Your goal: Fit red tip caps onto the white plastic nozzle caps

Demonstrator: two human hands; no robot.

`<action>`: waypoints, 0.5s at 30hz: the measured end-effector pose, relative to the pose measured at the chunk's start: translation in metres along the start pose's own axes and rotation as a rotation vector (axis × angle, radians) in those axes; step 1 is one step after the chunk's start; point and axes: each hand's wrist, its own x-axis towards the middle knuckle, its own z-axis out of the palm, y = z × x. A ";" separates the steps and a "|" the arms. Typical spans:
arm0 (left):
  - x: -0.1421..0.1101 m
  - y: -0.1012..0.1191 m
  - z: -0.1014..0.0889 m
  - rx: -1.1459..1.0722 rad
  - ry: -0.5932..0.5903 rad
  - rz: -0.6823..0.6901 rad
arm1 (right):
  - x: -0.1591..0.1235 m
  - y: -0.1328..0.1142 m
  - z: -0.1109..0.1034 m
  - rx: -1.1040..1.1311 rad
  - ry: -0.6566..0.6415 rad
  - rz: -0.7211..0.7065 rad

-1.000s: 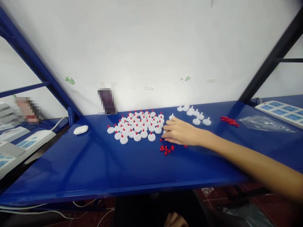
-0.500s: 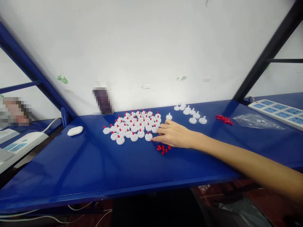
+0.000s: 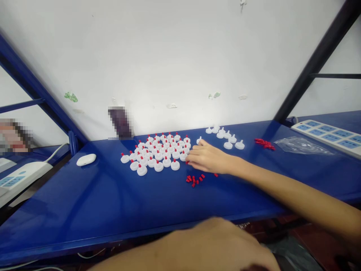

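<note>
My right hand (image 3: 207, 158) is low over the table at the right edge of a group of white round caps with red tips (image 3: 158, 153). Its fingers are pinched together, and a small red cap (image 3: 187, 162) shows at the fingertips. Partly behind its knuckles is a white cap with a bare nozzle (image 3: 199, 140). Loose red caps (image 3: 193, 180) lie on the table just in front of this hand. My left hand (image 3: 225, 242) stretches across the bottom of the view, blurred, its fingers hidden.
Several bare white nozzle caps (image 3: 221, 133) stand near the wall. To their right are a red cap pile (image 3: 264, 143) and a clear plastic bag (image 3: 299, 146). Power strips (image 3: 329, 133) lie at the right and left. A white oval case (image 3: 86, 160) rests on the blue table (image 3: 113, 203).
My left hand has come into view at the bottom. My right hand has drawn slightly back to the right from the front white cap, with the red cap still at its fingertips.
</note>
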 end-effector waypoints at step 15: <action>-0.043 -0.077 -0.075 0.585 0.679 -0.107 | -0.015 0.022 0.011 0.522 0.235 0.460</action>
